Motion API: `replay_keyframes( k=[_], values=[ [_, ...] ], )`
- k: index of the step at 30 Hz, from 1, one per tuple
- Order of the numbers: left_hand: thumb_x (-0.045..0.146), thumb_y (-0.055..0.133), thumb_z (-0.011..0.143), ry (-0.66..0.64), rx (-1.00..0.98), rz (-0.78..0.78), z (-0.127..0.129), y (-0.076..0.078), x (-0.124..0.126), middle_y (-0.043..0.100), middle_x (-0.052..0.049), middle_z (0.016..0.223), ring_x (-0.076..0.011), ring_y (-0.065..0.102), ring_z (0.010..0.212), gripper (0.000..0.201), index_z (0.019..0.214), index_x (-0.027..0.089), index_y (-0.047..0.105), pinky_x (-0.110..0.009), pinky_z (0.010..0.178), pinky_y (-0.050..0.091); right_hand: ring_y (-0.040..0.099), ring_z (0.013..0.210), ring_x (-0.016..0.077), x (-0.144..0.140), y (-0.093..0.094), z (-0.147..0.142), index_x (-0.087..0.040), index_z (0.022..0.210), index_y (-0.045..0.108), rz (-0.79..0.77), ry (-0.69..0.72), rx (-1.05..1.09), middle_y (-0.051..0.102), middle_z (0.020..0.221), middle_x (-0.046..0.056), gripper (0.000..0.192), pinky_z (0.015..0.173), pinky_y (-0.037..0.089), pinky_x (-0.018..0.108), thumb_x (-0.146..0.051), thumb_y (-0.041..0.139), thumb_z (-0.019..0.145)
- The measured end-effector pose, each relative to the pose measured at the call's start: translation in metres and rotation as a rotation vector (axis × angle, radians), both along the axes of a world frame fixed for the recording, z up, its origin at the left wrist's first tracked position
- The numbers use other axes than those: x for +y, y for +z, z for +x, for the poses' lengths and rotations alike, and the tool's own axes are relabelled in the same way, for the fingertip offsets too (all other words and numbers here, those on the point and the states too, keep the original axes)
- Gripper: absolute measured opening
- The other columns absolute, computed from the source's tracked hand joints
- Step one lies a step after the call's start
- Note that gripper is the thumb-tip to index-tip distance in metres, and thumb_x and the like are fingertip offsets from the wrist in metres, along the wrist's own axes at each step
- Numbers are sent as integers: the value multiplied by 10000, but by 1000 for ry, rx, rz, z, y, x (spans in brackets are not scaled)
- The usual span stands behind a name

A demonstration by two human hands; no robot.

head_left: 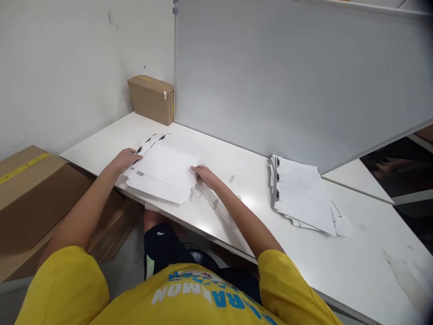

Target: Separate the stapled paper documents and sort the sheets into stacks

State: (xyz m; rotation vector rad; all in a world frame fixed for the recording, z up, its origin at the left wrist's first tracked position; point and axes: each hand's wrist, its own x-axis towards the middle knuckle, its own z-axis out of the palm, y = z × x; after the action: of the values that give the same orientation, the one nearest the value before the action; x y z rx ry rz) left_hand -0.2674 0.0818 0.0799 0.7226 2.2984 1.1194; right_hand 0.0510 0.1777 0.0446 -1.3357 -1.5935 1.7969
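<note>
Head view, looking down: the left hand [126,159] lies flat on the left edge of a loose paper stack [162,174] at the near left of the white worktop [243,212], fingers spread and resting, not gripping. The right hand [204,175] presses the stack's right edge; its fingers look flat, though the angle makes that hard to tell. A second paper pile [304,196] sits well apart to the right. A small cardboard box [152,98] stands in the far corner.

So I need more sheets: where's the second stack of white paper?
The second stack of white paper lies on the white table, right of the right hand.
</note>
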Motion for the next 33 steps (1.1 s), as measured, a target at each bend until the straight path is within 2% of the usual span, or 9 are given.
replay_keyframes(
  k=[5,11,14,16,19,22,25,28,33],
  values=[
    [298,772,574,-136,-82,23,20,-7,-25,655,-36,788,-215,622,748,323,829,176,617,-293,655,467,612,709,161,9,-1,-8,-185,834,585,11,-89,-17,662,771,30,151,621,482,247,-277,691,778],
    [280,702,612,-169,134,55,50,-5,-42,640,-25,817,-224,616,791,228,792,200,588,-291,662,436,618,750,196,14,2,-3,-196,791,575,72,-152,-65,676,786,36,212,647,482,284,-220,743,664],
    [291,704,616,-174,106,131,72,-3,-54,643,-19,830,-227,634,816,245,803,210,566,-295,673,462,645,747,213,16,5,5,-191,804,593,37,-135,-55,692,781,44,231,680,510,323,-221,752,639],
    [327,734,610,-141,-5,235,86,-2,-61,657,-19,862,-228,651,845,321,856,217,560,-298,686,492,667,775,229,18,6,11,-201,809,602,0,-118,-47,709,797,56,227,721,534,354,-224,749,638],
    [475,746,644,-59,-320,389,96,-3,-65,695,-43,924,-244,683,877,462,990,223,572,-315,677,539,689,827,262,23,10,19,-228,770,609,-55,-90,-44,725,823,75,183,793,554,417,-222,742,645],
    [579,671,715,-50,-598,318,95,-7,-55,734,-78,900,-283,710,868,446,953,204,633,-339,638,563,692,857,285,29,14,23,-231,734,615,-75,-71,-42,730,851,91,155,828,556,448,-213,745,651],
    [491,698,727,-101,-720,237,92,-17,-39,758,-108,930,-298,728,883,371,935,184,672,-347,652,582,689,884,302,34,17,27,-223,775,626,-72,-63,-35,731,897,104,211,811,560,441,-224,783,634],
    [388,763,695,-146,-656,291,91,-25,-29,766,-127,1006,-305,732,931,402,1023,169,683,-368,741,601,685,909,305,38,14,29,-214,833,628,-72,-59,-27,729,931,112,291,801,563,424,-234,815,610],
    [277,774,633,-64,-249,301,85,-26,-25,747,-129,1105,-360,678,1101,340,946,162,711,-415,883,580,686,845,241,42,5,25,-198,839,637,-71,-4,42,734,903,88,263,791,574,365,-237,793,631]
  ],
)
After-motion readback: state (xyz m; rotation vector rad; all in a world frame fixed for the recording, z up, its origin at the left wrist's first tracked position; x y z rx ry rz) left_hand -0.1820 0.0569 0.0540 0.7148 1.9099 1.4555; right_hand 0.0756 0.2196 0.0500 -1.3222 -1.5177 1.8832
